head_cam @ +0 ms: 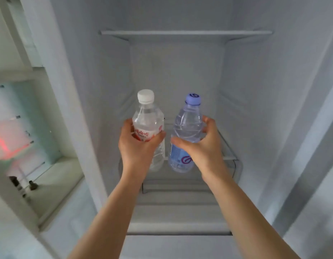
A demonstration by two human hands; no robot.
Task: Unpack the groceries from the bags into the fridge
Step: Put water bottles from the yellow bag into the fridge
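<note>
Head view shows the left hand (138, 144) wrapped around a white-capped bottle (148, 118) and the right hand (203, 144) wrapped around a purple-capped bottle (187, 126), both upright, just apart, above the fridge's glass shelf (227, 148), well below its upper shelf (186, 33).

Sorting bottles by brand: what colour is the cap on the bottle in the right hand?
Pale purple cap, on the bottle in the right hand; head view.

A frosted greenish panel (22, 118) stood at the far left, a blurred red glow (9, 141) lay across it, two small dark objects (32, 185) sat on the pale ledge (55, 176) beneath, too blurred to identify
</note>
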